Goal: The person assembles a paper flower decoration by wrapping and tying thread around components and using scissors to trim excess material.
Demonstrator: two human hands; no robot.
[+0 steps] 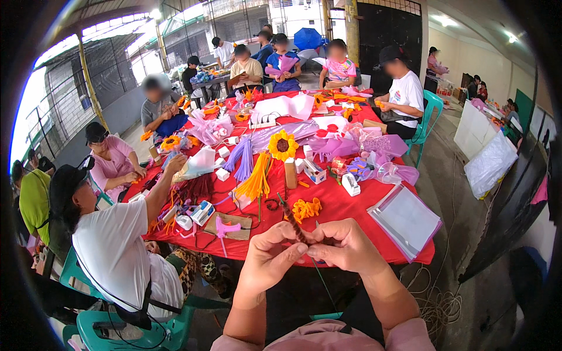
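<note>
Head view: left hand (274,253) and right hand (346,248) pinch a fuzzy brown strand (290,217) at the near edge of a red table (351,214). Rightward lies a flat clear packet (405,222); leftward, a small box (202,213); contents of both unclear.

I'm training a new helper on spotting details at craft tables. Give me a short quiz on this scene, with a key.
1. Which craft material do the left hand and right hand hold between their fingertips?
2. True or false: the clear plastic sheets lie to the right of the big yellow sunflower.
3. Fill in: the pink glue gun rests partly on a flat piece of ____.

Key: 1. dark brown pipe cleaner; 2. true; 3. cardboard.
</note>
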